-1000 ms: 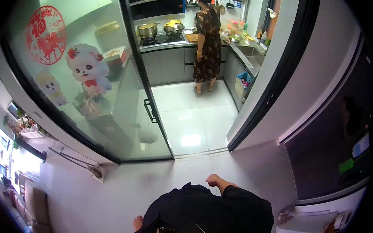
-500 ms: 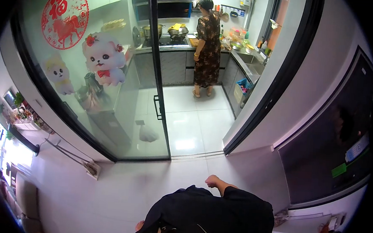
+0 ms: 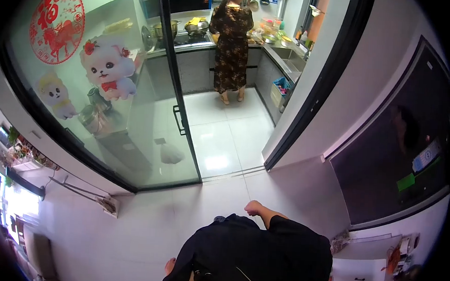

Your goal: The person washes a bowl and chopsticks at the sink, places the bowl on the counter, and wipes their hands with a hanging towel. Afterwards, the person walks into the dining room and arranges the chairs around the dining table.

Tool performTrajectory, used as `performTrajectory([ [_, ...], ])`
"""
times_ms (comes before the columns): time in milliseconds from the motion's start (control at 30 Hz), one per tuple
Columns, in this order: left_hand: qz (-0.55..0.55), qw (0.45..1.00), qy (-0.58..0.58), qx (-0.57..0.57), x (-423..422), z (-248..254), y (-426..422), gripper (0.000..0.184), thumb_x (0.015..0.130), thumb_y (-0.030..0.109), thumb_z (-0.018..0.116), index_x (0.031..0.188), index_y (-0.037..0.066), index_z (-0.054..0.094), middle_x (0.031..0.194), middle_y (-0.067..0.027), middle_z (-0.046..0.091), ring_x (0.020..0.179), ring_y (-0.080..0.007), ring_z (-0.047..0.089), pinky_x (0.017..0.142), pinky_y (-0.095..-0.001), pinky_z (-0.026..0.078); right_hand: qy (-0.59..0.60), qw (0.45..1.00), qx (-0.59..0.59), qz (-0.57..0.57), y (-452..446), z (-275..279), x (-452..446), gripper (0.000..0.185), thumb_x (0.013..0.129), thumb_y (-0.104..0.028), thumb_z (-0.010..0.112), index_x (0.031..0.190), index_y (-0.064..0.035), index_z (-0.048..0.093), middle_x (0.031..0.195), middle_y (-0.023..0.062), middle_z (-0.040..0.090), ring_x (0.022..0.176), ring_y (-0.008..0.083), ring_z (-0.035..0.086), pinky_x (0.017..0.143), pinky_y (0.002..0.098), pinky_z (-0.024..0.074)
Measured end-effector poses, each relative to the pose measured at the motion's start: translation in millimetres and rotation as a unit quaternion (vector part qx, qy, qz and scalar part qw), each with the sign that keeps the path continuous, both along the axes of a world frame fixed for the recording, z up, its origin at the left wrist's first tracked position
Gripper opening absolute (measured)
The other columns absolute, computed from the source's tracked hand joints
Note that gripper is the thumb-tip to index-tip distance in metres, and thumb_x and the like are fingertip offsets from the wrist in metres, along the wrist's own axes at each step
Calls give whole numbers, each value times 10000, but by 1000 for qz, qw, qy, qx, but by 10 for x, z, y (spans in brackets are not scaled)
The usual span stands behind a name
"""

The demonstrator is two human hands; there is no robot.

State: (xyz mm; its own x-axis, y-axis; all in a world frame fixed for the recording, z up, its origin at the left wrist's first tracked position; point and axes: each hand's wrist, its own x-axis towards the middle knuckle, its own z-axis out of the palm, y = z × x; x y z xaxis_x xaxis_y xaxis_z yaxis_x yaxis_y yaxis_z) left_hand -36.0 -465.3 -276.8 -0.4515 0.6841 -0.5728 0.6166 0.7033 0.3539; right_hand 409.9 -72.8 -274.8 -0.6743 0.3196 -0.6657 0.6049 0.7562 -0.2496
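Black-framed glass door (image 3: 145,159), bearing animal stickers (image 3: 110,69), stands before a counter (image 3: 119,118).

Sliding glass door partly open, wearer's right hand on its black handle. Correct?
One slip: in the head view, the right hand is in front of the body, apart from the black handle. The sliding glass door is partly open, as you say.

Through the headcam I read the shirt (image 3: 259,257) as plain black, the dress (image 3: 232,49) as dark with a brown-and-tan flower print, and the floor (image 3: 129,227) as white. On the black-framed glass (image 3: 151,131) I get a red round sticker (image 3: 57,25) and a white dog (image 3: 107,65) with a red bow (image 3: 109,87).
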Motion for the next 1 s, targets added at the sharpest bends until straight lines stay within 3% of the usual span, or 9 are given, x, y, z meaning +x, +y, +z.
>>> performTrajectory([
  [33, -6, 1000, 1, 9, -21, 32, 13, 372, 858, 370, 489, 1112, 119, 592, 1060, -134, 622, 1044, -307, 558, 898, -401, 420, 23, 984, -73, -159, -24, -130, 9, 159, 681, -229, 649, 729, -80, 627, 751, 145, 644, 726, 339, 621, 612, 449, 491],
  [167, -16, 1000, 9, 22, -98, 28, 70, 367, 855, 379, 492, 1089, 117, 600, 1049, -136, 625, 1034, -311, 562, 894, -406, 421, 59, 944, -126, -300, -131, -152, 50, 152, 684, -225, 649, 730, -81, 641, 759, 148, 647, 726, 342, 624, 607, 451, 492],
  [233, -17, 999, 14, 26, -109, 106, 104, 366, 854, 382, 494, 1081, 117, 605, 1036, -138, 629, 1028, -313, 565, 890, -406, 423, 10, 998, 48, -26, -188, 120, 14, 144, 686, -219, 650, 735, -84, 653, 766, 149, 650, 727, 341, 626, 604, 452, 495],
  [1000, -52, 997, 44, 37, -98, 51, 100, 308, 817, 350, 520, 989, 117, 623, 941, -121, 639, 964, -301, 588, 835, -411, 445, -10, 1000, 13, -2, -102, 236, -100, 144, 692, -226, 657, 726, -86, 652, 752, 135, 655, 726, 325, 633, 608, 439, 504],
])
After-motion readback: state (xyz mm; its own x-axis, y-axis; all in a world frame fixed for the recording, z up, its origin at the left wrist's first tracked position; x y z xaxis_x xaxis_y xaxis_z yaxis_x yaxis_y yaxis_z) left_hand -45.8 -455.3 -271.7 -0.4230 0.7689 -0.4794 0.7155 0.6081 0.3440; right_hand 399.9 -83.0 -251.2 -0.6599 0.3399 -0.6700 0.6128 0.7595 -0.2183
